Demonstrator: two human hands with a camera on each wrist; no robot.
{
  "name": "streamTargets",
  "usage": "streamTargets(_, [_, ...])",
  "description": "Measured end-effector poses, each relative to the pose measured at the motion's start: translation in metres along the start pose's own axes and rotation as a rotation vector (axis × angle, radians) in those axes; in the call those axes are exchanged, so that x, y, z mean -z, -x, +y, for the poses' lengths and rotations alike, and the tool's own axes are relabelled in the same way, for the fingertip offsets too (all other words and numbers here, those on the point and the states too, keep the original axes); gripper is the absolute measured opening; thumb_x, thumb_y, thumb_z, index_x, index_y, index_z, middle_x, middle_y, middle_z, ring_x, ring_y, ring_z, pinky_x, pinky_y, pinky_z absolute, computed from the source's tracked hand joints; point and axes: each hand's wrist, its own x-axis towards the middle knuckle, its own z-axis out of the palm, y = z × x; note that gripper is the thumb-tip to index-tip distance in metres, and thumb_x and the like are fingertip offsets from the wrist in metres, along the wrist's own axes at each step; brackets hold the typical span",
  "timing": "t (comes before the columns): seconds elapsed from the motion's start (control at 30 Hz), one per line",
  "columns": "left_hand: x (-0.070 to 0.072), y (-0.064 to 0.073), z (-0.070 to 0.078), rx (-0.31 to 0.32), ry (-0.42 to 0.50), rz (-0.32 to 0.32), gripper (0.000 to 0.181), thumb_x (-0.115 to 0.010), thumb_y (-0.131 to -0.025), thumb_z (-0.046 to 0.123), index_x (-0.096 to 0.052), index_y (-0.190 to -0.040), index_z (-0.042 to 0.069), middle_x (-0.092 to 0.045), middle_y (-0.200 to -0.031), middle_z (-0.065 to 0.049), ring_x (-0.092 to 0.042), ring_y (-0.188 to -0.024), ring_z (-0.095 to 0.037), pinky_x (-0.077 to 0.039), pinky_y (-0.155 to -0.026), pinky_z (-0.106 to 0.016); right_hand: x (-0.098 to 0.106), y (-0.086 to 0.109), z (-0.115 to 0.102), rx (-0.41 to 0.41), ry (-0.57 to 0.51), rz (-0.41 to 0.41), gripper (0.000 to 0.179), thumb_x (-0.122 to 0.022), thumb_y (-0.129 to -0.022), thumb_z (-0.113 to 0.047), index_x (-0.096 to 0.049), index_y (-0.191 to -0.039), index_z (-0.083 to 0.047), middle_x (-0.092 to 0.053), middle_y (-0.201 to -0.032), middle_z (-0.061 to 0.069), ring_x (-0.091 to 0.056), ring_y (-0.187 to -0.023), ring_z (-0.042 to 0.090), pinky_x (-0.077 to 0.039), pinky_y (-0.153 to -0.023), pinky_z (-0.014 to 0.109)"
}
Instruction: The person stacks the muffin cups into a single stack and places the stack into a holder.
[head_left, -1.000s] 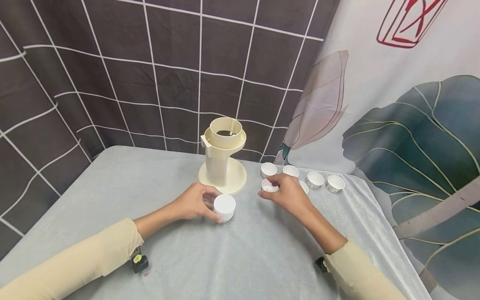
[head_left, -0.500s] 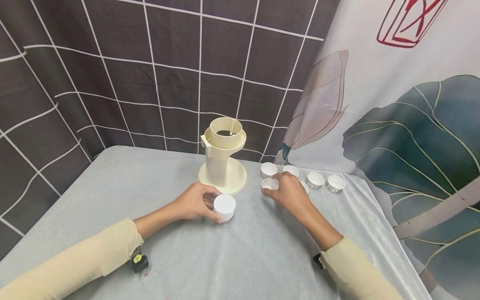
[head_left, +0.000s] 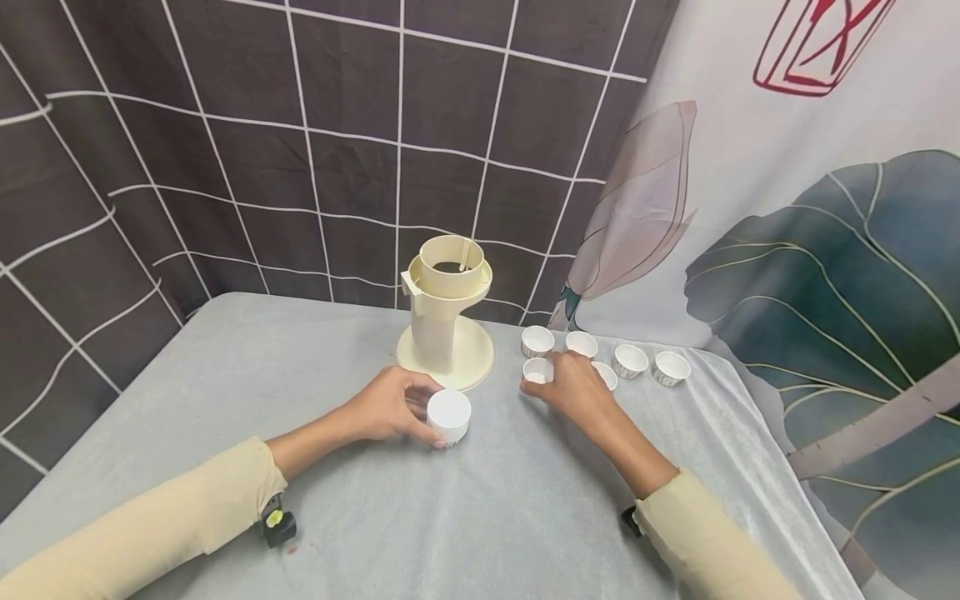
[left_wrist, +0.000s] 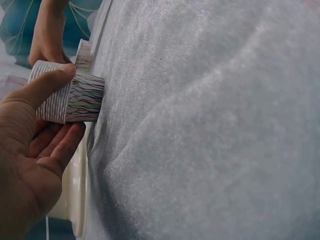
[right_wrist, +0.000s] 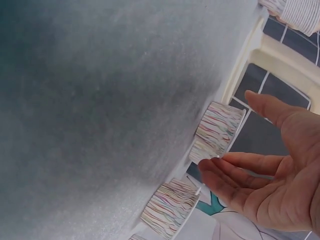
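Note:
My left hand [head_left: 388, 406] holds a stack of small white paper baking cups [head_left: 449, 414] upright on the cloth, thumb on the near side and fingers on the far side. In the left wrist view the stack [left_wrist: 82, 100] shows many nested rims and coloured wavy lines. My right hand [head_left: 583, 390] is around a single baking cup [head_left: 537, 372] at the front left of a group. The right wrist view shows that cup [right_wrist: 220, 131] between a spread thumb and extended fingers; the thumb stands apart from it, and the fingertips are at its edge.
Several other baking cups [head_left: 630, 360] stand singly behind and right of my right hand. A cream plastic stand [head_left: 433, 337] with a ring top and round base stands behind the stack. Grey cloth [head_left: 480, 517] covers the table; dark gridded fabric [head_left: 345, 183] hangs behind.
My right hand has shifted slightly at the front left cup, and its forearm has swung a little left. The cup has barely moved. My left hand and the stack stay put.

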Motion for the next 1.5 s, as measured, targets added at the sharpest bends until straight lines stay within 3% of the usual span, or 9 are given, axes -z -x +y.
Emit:
streamTargets(0.17, [0.0,0.0,0.0,-0.001,0.001,0.0,0.054,-0.104,-0.069,-0.002,-0.08,-0.117,-0.007,-0.084,-0.113,-0.015,-0.083,-0.104,-0.022,-0.072,-0.094,-0.03,-0.013,-0.008,0.017,0.043,0.017,0.015,0.054,-0.092,-0.083,-0.054,-0.082,-0.114,-0.012,-0.08,-0.09,0.012,-0.068,-0.076,0.028,-0.055,-0.06,0.046])
streamTargets(0.43, [0.001,-0.001,0.0,-0.001,-0.007,-0.004,0.054,-0.104,-0.07,-0.001,-0.08,-0.118,-0.006,-0.084,-0.114,-0.015,-0.084,-0.104,-0.023,-0.073,-0.095,-0.032,-0.011,-0.008,0.017,0.051,-0.04,-0.007,0.061,-0.098,-0.079,-0.048,-0.084,-0.126,-0.011,-0.085,-0.105,0.011,-0.076,-0.096,0.029,-0.065,-0.08,0.05])
streamTargets(0.7, [0.0,-0.001,0.001,-0.005,-0.001,-0.006,0.054,-0.104,-0.07,-0.001,-0.08,-0.118,-0.007,-0.084,-0.114,-0.015,-0.084,-0.104,-0.022,-0.072,-0.095,-0.031,-0.005,-0.005,0.015,0.059,-0.119,0.002,0.07,-0.101,-0.074,-0.053,-0.085,-0.129,-0.014,-0.082,-0.101,0.002,-0.07,-0.094,0.019,-0.061,-0.079,0.038])
streamTargets(0.9, [-0.001,0.0,-0.001,-0.006,0.015,-0.007,0.054,-0.103,-0.07,-0.003,-0.08,-0.119,-0.008,-0.084,-0.115,-0.016,-0.084,-0.104,-0.023,-0.072,-0.094,-0.031,0.037,0.015,-0.028,0.055,-0.199,-0.028,0.057,-0.096,-0.078,-0.037,-0.085,-0.125,-0.005,-0.075,-0.088,0.005,-0.06,-0.085,0.021,-0.054,-0.072,0.036])
streamTargets(0.97, [-0.001,0.0,-0.001,-0.003,0.017,-0.006,0.054,-0.103,-0.07,-0.003,-0.08,-0.119,-0.008,-0.084,-0.115,-0.016,-0.084,-0.103,-0.024,-0.073,-0.094,-0.031,0.054,0.023,-0.047,0.044,-0.211,-0.052,0.053,-0.093,-0.08,-0.031,-0.084,-0.124,-0.002,-0.074,-0.088,0.008,-0.06,-0.086,0.024,-0.054,-0.074,0.038])
streamTargets(1.07, [-0.001,0.001,-0.001,0.0,0.012,-0.005,0.054,-0.103,-0.07,-0.003,-0.08,-0.119,-0.007,-0.084,-0.115,-0.016,-0.084,-0.104,-0.024,-0.072,-0.094,-0.03,0.065,0.026,-0.061,0.004,-0.211,-0.081,0.053,-0.092,-0.082,-0.026,-0.083,-0.128,-0.001,-0.077,-0.093,0.01,-0.062,-0.09,0.024,-0.055,-0.079,0.037])
streamTargets(1.5, [-0.001,0.001,0.0,-0.008,0.013,-0.004,0.054,-0.103,-0.07,-0.003,-0.08,-0.118,-0.007,-0.084,-0.115,-0.016,-0.084,-0.105,-0.023,-0.072,-0.094,-0.03,0.069,0.033,-0.073,-0.028,-0.25,-0.105,0.057,-0.093,-0.088,-0.03,-0.079,-0.138,-0.003,-0.084,-0.115,0.014,-0.072,-0.099,0.023,-0.062,-0.086,0.039])
